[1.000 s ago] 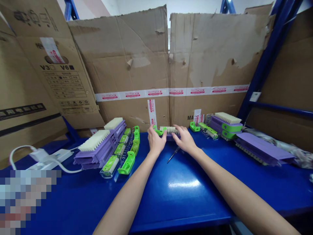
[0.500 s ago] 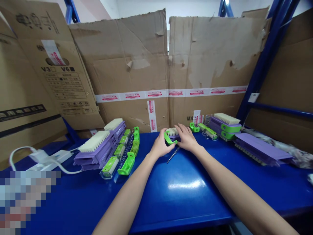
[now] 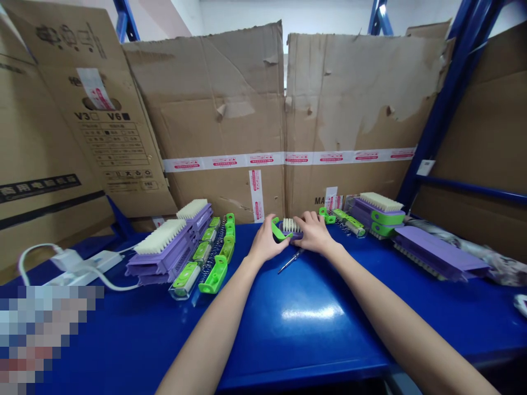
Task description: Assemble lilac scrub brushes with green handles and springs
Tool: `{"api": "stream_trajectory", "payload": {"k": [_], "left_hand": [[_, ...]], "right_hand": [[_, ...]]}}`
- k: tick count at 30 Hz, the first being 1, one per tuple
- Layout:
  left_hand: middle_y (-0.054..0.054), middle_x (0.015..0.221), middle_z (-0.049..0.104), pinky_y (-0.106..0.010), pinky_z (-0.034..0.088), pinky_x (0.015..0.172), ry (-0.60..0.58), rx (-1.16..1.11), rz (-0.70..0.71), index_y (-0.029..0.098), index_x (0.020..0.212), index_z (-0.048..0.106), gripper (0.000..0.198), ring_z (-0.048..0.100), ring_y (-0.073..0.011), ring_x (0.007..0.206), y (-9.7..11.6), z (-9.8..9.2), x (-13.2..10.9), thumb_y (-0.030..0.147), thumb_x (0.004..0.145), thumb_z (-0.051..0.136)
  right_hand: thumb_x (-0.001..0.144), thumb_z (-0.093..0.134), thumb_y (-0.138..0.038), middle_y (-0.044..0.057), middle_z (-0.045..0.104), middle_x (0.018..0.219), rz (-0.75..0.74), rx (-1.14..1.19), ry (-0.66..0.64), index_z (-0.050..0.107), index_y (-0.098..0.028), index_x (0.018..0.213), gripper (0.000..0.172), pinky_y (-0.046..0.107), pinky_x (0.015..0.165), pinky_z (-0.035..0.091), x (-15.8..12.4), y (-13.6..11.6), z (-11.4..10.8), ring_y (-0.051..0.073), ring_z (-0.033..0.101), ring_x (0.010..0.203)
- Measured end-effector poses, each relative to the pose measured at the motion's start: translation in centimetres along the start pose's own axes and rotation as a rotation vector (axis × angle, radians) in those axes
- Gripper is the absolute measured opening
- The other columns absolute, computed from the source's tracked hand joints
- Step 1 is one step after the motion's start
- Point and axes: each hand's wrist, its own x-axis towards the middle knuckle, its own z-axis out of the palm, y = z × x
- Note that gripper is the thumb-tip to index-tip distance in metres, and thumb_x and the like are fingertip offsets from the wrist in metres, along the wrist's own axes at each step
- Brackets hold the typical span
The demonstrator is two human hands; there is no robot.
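My left hand (image 3: 264, 240) is closed on a bright green curved end piece (image 3: 280, 231), thumb below and fingers behind it. Just to its right, my right hand (image 3: 313, 233) grips a purple brush with cream bristles (image 3: 290, 225) that face up. The green piece sits at the left end of the brush; whether the two are joined I cannot tell. Below the hands a thin screwdriver (image 3: 290, 261) lies on the blue table (image 3: 304, 340), its handle end near my right hand.
On the left stand stacked purple brushes (image 3: 164, 252), clear-and-green blocks (image 3: 185, 281), springs (image 3: 214, 249) and green end pieces (image 3: 214, 275). A white power strip (image 3: 99, 264) lies beyond. More brushes (image 3: 381, 211) and a purple shell (image 3: 440, 249) are at right. Cardboard (image 3: 222, 120) walls the back.
My left hand has shifted slightly left with the green piece, showing more of the bristles. My right hand's fingers have curled lower around the brush. The camera view has shifted slightly.
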Motion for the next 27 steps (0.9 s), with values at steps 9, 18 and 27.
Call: {"api": "stream_trajectory", "payload": {"k": [9, 18, 27], "left_hand": [[-0.008, 0.116, 0.062, -0.039, 0.046, 0.093, -0.227, -0.069, -0.132, 0.020, 0.118, 0.049, 0.071, 0.059, -0.0257, 0.107, -1.3, -1.1, 0.6, 0.035, 0.055, 0.079], [-0.012, 0.128, 0.054, -0.042, 0.039, 0.103, -0.205, 0.012, -0.012, 0.018, 0.130, 0.041, 0.079, 0.051, -0.0266, 0.120, -1.1, -0.9, 0.6, 0.028, 0.060, 0.075], [-0.012, 0.130, 0.052, -0.041, 0.037, 0.104, -0.204, 0.134, 0.045, 0.017, 0.130, 0.041, 0.071, 0.048, -0.0276, 0.122, -1.5, -0.9, 0.4, 0.035, 0.067, 0.068]], "right_hand": [[0.061, 0.072, -0.042, 0.013, 0.060, 0.108, 0.012, 0.105, -0.124, 0.050, -0.015, 0.112, 0.062, 0.038, 0.086, 0.037, 0.2, 0.2, -0.7, 0.029, 0.054, 0.100], [0.059, 0.075, -0.041, 0.014, 0.060, 0.108, 0.024, 0.074, -0.131, 0.047, -0.016, 0.109, 0.062, 0.034, 0.077, 0.040, 0.0, -0.1, -1.4, 0.028, 0.058, 0.097], [0.060, 0.075, -0.039, 0.012, 0.061, 0.106, 0.001, 0.108, -0.147, 0.048, -0.018, 0.106, 0.058, 0.032, 0.077, 0.039, 0.0, 0.1, -1.9, 0.027, 0.058, 0.097]]}}
